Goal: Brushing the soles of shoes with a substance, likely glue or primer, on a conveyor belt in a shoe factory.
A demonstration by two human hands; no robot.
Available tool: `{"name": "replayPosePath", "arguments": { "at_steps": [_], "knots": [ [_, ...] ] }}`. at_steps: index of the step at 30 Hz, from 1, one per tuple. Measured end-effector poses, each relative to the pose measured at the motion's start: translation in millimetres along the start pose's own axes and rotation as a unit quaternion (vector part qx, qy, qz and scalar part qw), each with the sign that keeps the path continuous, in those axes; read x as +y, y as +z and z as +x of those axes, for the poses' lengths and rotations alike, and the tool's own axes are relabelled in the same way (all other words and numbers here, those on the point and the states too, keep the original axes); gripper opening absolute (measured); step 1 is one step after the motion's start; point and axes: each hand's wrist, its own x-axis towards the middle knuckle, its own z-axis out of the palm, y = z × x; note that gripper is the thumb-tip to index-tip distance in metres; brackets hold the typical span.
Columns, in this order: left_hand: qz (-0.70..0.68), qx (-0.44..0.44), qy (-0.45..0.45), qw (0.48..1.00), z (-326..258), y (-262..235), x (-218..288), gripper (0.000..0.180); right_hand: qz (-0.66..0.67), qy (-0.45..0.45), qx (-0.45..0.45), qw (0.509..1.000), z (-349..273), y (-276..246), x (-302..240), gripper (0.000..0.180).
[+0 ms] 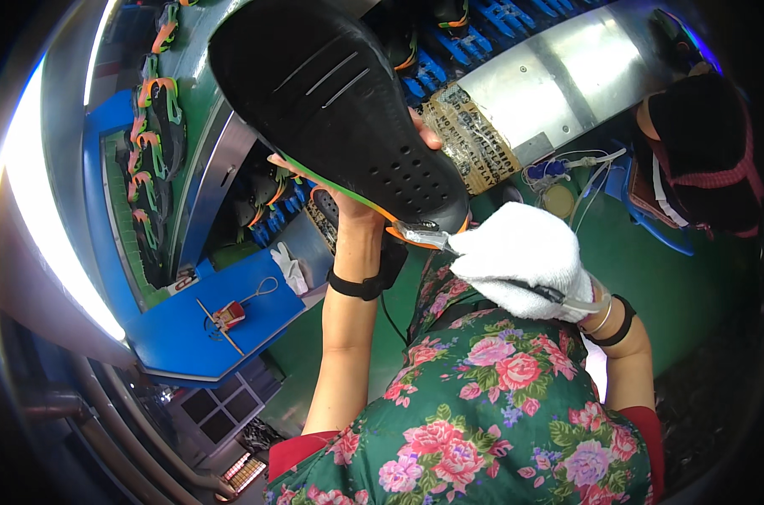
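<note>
My bare left hand [356, 204] grips a large black shoe [335, 101] from beneath, its sole turned up toward me. The sole has three slits near the toe and a patch of small holes nearer the heel. Orange and green trim runs along its edge. In a white glove, my right hand [516, 252] is closed around a slim tool [546, 294], whose clear and black handle sticks out beside the wrist. A narrow pale, blade-like tip [422, 236] lies against the heel edge of the shoe; the glove hides the tool's middle.
Several orange-trimmed shoes [150, 151] line a conveyor at left. A blue table [180, 337] holds a red item with a stick and a wire loop; a white glove [290, 268] lies by its edge. Ahead runs a metal ledge [559, 76]. A blue chair [651, 227] with bags stands right.
</note>
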Motion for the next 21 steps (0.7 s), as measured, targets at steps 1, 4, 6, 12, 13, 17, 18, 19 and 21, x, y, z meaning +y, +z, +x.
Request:
{"name": "replayPosePath", "arguments": {
  "at_steps": [1,4,6,12,13,17,18,19,21],
  "knots": [
    [0.011,-0.01,-0.001,1.0,-0.1,-2.7,0.0,0.104,-0.004,-0.009,0.002,1.0,-0.1,1.6,0.1,0.034],
    [-0.002,-0.008,-0.014,1.0,4.7,-5.2,-5.1,0.12,-0.014,-0.003,0.008,1.0,1.6,0.6,-6.8,0.034],
    [0.008,0.019,-0.02,1.0,1.9,-10.0,-6.8,0.124,-0.017,-0.007,0.015,1.0,2.2,-0.9,-7.5,0.034],
    [0.0,0.044,-0.028,0.999,2.5,-13.2,-10.8,0.126,-0.023,0.024,0.026,0.999,-0.9,-1.3,-6.2,0.031],
    [-0.01,0.055,-0.035,0.998,1.7,-12.5,-10.7,0.125,0.027,0.043,0.032,0.998,-1.3,-2.2,-3.5,0.028],
    [0.019,0.044,-0.018,0.999,7.0,-11.9,-13.1,0.119,0.036,0.127,0.081,0.988,-1.5,-10.9,-5.2,0.016],
    [0.013,0.028,-0.005,1.0,7.7,-11.7,-12.7,0.112,0.017,0.126,0.089,0.988,-3.2,-11.2,-3.7,0.017],
    [0.008,0.012,0.007,1.0,8.0,-11.3,-12.2,0.104,0.017,0.127,0.09,0.988,-4.1,-10.5,-3.6,0.017],
    [-0.003,0.006,0.01,1.0,11.0,-3.9,-12.7,0.096,0.012,0.119,0.078,0.99,-6.7,-9.9,-2.1,0.019]
  ]
}}
